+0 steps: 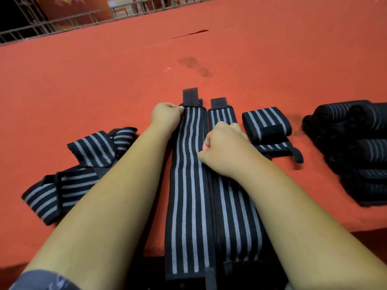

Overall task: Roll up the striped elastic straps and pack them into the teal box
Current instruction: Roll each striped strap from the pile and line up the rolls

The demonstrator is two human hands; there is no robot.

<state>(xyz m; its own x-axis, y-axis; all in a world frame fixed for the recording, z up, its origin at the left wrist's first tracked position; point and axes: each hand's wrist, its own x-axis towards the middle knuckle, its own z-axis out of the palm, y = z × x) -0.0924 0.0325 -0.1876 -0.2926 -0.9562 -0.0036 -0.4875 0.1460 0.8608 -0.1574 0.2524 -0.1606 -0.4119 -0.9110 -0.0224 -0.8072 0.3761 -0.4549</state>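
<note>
Black elastic strap with grey stripes (189, 185) is laid flat on the red table (104, 80), its far corner pinched by the left hand (165, 117). The right hand (225, 147) is curled on a second strap (236, 216) alongside; whether it grips cannot be told. Loose straps (69, 176) are heaped left, rolled straps (266, 122) right.

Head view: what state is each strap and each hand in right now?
left flat strap: unrolled, laid out straight.
right flat strap: unrolled, alongside it.
rolled strap: rolled, tail end loose.
loose straps: unrolled, crumpled.
pile of rolled straps: rolled, heaped at far right.
left hand: pinches the left flat strap's far end.
right hand: fingers curled, on the right flat strap; grip unclear.
</note>
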